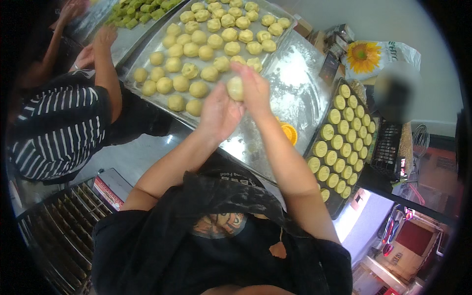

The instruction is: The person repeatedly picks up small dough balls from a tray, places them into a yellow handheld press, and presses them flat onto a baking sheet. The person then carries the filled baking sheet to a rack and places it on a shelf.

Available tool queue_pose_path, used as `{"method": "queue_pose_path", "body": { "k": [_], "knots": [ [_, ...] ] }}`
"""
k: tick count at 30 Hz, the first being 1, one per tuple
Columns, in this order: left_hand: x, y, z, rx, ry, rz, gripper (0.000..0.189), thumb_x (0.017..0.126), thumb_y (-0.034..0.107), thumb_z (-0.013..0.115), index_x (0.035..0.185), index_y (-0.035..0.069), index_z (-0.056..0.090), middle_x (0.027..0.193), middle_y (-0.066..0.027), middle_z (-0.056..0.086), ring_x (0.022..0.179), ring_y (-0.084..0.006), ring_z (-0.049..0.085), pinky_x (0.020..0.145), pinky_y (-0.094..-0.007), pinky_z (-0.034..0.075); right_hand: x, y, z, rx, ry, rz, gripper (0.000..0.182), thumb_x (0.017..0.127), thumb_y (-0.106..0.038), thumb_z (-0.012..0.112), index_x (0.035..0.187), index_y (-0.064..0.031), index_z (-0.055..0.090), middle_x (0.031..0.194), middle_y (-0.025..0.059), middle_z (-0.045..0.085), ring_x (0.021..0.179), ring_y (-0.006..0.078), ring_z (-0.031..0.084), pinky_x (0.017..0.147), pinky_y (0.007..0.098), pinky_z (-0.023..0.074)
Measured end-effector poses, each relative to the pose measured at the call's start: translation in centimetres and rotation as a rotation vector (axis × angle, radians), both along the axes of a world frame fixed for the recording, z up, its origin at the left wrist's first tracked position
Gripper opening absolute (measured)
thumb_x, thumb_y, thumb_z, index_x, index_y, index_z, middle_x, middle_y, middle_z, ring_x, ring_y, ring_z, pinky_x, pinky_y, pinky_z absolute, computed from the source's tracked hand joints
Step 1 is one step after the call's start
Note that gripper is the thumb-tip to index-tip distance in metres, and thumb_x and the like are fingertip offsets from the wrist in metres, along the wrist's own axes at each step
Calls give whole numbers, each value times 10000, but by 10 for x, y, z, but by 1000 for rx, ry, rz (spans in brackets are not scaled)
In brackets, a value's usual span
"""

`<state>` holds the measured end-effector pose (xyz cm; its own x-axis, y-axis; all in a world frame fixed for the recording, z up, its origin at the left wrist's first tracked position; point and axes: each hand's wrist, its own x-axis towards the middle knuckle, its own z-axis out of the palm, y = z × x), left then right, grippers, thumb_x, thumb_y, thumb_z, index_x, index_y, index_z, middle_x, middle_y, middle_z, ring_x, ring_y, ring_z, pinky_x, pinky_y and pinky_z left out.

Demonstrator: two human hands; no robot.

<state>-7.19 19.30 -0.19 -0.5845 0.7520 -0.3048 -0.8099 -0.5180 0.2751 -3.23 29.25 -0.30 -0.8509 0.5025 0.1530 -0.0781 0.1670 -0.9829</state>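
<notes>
A pale yellow dough ball [235,88] sits between my two hands above the front edge of a metal tray. My left hand [220,112] lies palm up under and beside the ball. Against its other side rests my right hand [254,88], slightly blurred, with its fingers over the top. Rows of yellow dough balls [198,89], some smooth and some folded, cover much of the floured metal tray [295,73]. An orange plastic mould [288,133] lies on the metal beside my right forearm, partly hidden by it.
At right stands a dark baking tray [333,212] with pressed round cakes [336,142]. Beyond it are a sunflower-printed bag [379,59], a black basket [386,147] and a wire whisk [420,137]. Co-workers at left handle green dough pieces [147,9]. A slatted rack [61,228] stands lower left.
</notes>
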Motion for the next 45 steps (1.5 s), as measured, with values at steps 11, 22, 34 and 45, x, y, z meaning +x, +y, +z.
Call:
{"method": "queue_pose_path", "body": {
  "k": [11, 22, 34, 45],
  "knots": [
    [-5, 0, 4, 72, -45, -127, 595, 1021, 404, 225, 1449, -9, 220, 1485, -186, 308, 1363, -296, 329, 1148, -397, 242, 35, -9, 6, 65, 133, -70, 291, 937, -200, 501, 956, 18, 692, 1043, 169, 683, 1066, 293, 622, 990, 374, 434],
    [57, 26, -7, -57, -86, -403, 656, 969, 504, 366, 1417, 33, 272, 1389, -174, 423, 1292, -310, 406, 1067, -461, 337, 139, 5, 17, 564, -184, 47, 719, 746, -296, 762, 1323, -26, 430, 1278, 226, 514, 1131, 403, 534, 964, 437, 425],
    [84, 35, -84, -467, 1453, -604, 1072, 691, 230, 755, 1508, 74, 78, 1525, -181, 206, 1437, -355, 80, 1142, -476, 107, 182, 73, -14, 139, -521, -319, 614, 881, -421, 603, 1356, -54, 475, 1331, 228, 504, 1257, 387, 455, 1052, 400, 361],
    [100, 75, -125, -585, 1759, -243, 919, 539, 450, 842, 1317, 119, 480, 1333, -107, 486, 1317, -379, 288, 1073, -618, 57, 121, 71, -62, 849, -716, -286, 492, 969, -414, 368, 1277, -73, 542, 1208, 138, 598, 1199, 332, 479, 1027, 574, 277]
  ]
}}
